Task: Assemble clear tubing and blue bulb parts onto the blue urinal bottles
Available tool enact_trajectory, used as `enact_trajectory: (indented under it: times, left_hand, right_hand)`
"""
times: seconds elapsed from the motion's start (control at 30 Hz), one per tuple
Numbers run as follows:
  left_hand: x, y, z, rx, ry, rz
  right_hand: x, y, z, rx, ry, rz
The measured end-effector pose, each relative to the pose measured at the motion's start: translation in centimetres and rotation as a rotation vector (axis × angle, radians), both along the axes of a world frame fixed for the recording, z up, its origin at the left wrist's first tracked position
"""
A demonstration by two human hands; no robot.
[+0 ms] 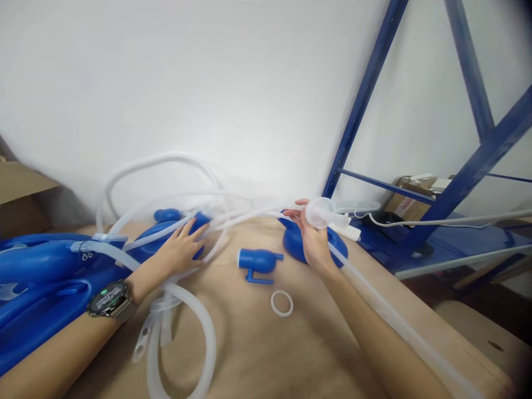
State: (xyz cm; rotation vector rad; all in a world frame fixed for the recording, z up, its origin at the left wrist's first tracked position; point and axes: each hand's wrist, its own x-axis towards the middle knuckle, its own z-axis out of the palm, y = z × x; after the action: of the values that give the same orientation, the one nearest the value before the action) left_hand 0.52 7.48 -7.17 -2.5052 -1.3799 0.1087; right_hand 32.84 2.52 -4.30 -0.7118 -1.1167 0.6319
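Note:
My left hand [185, 248], below a wrist watch, reaches over the tubing with its fingers spread. Its fingertips are at a blurred blue part [200, 221]. My right hand [312, 235] is closed around a translucent round piece [320, 212] on a white tube, above a blue rounded vessel [293, 243]. Between the hands a blue bottle-shaped part [258, 260] lies on its side on the wooden table [249, 343]. A white ring [281, 303] lies nearer to me.
Large blue pieces [41, 266] and looped white tubes [208, 338] cover the left side. A cardboard box [25, 183] stands far left. At the right is a blue metal rack [366, 94] with a white power strip [349, 228] beside it.

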Motion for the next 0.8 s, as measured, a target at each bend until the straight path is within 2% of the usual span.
enact_trajectory:
  times: [0.17, 0.27, 0.4, 0.53, 0.67, 0.73, 0.8]
  left_hand:
    - [-0.3, 1.2, -0.3, 0.075, 0.008, 0.022]
    - [-0.1, 1.9, -0.2, 0.107, 0.012, 0.056]
    - [0.0, 2.6, 0.4, 0.110, 0.002, 0.113]
    - [-0.1, 2.9, 1.3, 0.091, -0.006, 0.162]
    - [0.1, 3.0, 1.5, 0.058, 0.008, 0.190]
    - [0.3, 3.1, 1.6, 0.042, 0.006, 0.200]
    - [0.6, 3.4, 1.8, 0.034, -0.009, 0.224]
  right_hand:
    - [0.6, 0.2, 0.6, 0.021, 0.146, -0.177]
    - [1.5, 0.0, 1.6, 0.078, 0.246, -0.318]
    - [3.5, -1.2, 4.3, 0.254, 0.364, -0.461]
    - [7.1, -2.9, 7.5, 0.411, 0.471, -0.586]
    - [11.1, -4.2, 9.4, 0.555, 0.596, -0.692]
    - [12.6, -4.6, 9.7, 0.551, 0.630, -0.740]
    - [13.5, -4.6, 9.6, 0.422, 0.520, -0.764]
